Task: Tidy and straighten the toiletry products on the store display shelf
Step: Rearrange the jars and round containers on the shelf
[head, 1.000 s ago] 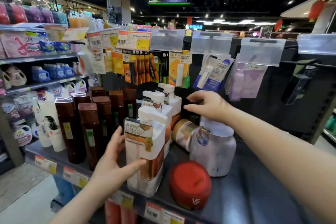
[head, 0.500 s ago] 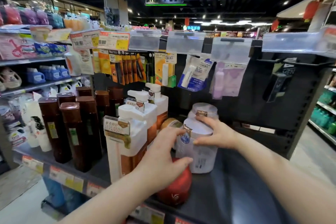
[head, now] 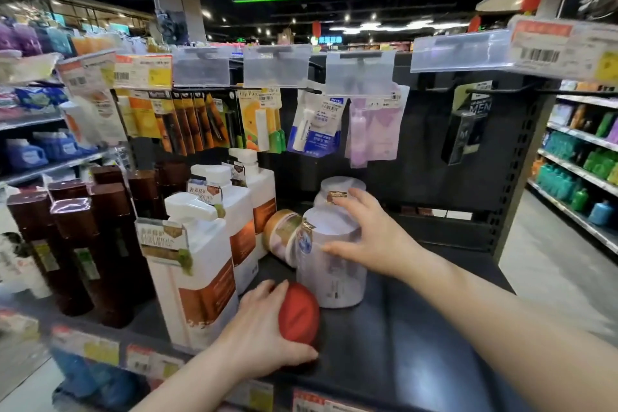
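Gripping red jar in left hand at near shelf edge; clasping pale jar lid with right hand, just behind. Best set upright, squared alongside, label forward, without nudging pump bottles at left.

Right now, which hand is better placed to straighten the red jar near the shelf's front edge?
Left. The left hand curls its grip round the red jar; the right hand holds the pale lilac jar behind it.
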Demonstrator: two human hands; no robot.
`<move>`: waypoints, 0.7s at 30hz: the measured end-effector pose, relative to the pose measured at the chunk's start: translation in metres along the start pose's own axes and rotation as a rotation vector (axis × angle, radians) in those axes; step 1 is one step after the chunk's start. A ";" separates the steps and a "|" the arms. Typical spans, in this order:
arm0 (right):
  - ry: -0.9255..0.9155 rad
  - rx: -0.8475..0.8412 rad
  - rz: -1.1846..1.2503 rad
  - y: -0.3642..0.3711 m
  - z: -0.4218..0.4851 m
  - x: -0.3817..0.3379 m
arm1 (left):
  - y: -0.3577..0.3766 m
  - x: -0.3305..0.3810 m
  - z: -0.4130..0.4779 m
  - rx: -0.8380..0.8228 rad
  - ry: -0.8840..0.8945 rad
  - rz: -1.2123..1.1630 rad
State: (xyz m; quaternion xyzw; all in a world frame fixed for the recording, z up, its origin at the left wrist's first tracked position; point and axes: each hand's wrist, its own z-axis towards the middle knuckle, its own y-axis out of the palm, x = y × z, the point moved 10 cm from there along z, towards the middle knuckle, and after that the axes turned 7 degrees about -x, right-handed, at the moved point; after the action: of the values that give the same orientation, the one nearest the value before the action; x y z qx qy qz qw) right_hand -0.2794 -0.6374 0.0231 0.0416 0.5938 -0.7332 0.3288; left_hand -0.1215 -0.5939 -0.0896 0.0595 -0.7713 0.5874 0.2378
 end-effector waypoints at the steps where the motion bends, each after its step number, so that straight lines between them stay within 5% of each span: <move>1: -0.058 0.093 0.015 -0.012 -0.013 -0.008 | 0.001 0.003 0.000 0.010 0.019 -0.002; 4: -0.128 0.093 0.078 -0.017 -0.052 -0.008 | 0.009 0.028 0.000 0.027 0.104 -0.059; 9: -0.036 -0.520 0.147 0.050 -0.118 0.029 | 0.039 0.095 0.008 -0.129 0.299 -0.449; 12: 0.023 -0.487 0.016 0.044 -0.140 0.055 | 0.038 0.110 0.011 -0.072 0.330 -0.766; 16: 0.111 -0.422 0.006 0.023 -0.152 0.082 | -0.001 0.091 0.012 0.274 0.284 -0.705; 21: 0.263 -0.388 -0.008 -0.002 -0.160 0.127 | -0.030 0.062 0.008 0.481 0.307 -0.815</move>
State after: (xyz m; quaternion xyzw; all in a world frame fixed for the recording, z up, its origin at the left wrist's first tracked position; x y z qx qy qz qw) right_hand -0.4319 -0.5485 -0.0791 0.0705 0.7615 -0.5950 0.2472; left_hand -0.1676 -0.5991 -0.0382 0.3223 -0.4841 0.6099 0.5383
